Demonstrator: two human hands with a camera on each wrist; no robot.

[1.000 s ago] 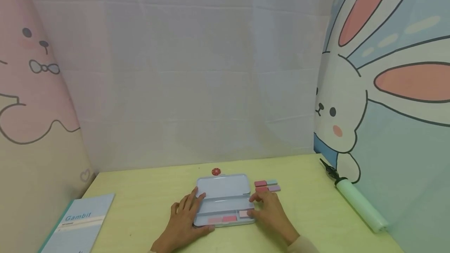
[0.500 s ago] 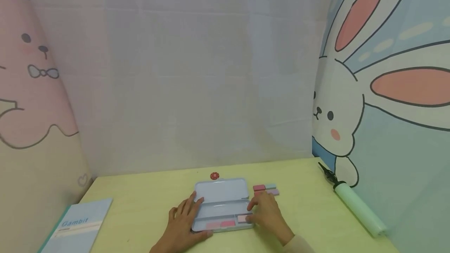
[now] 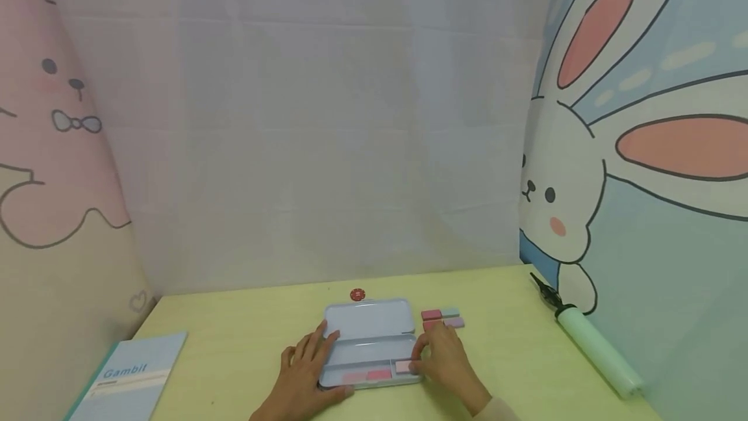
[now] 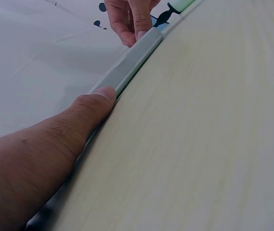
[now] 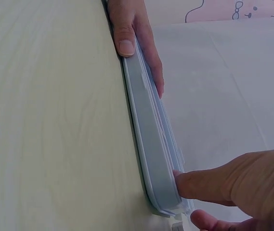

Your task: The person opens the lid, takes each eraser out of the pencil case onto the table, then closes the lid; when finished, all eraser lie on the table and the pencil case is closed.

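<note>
A flat pale blue hinged box [image 3: 368,318] lies open on the table in the head view. My left hand [image 3: 302,372] grips its left end, thumb on the front edge and fingers spread along the side. In the left wrist view that thumb presses the box's front wall [image 4: 129,65]. My right hand [image 3: 447,359] is at the box's right end, thumb and forefinger at a pale pink block [image 3: 402,367] in the small right compartment. The fingertips partly cover this block. A bright pink block [image 3: 378,374] and a paler one [image 3: 353,377] lie in the longer front compartment.
Right of the box lie a red block [image 3: 431,314], a mint block [image 3: 450,312], a lilac block [image 3: 454,322] and another red one, partly hidden. A red chip [image 3: 358,294] sits behind the lid. A notebook [image 3: 131,375] lies left, a green hand pump [image 3: 596,349] right.
The head view has tilted slightly, so everything appears a little lower. Both hands keep nearly the same places on the box; the right fingers have shifted only slightly.
</note>
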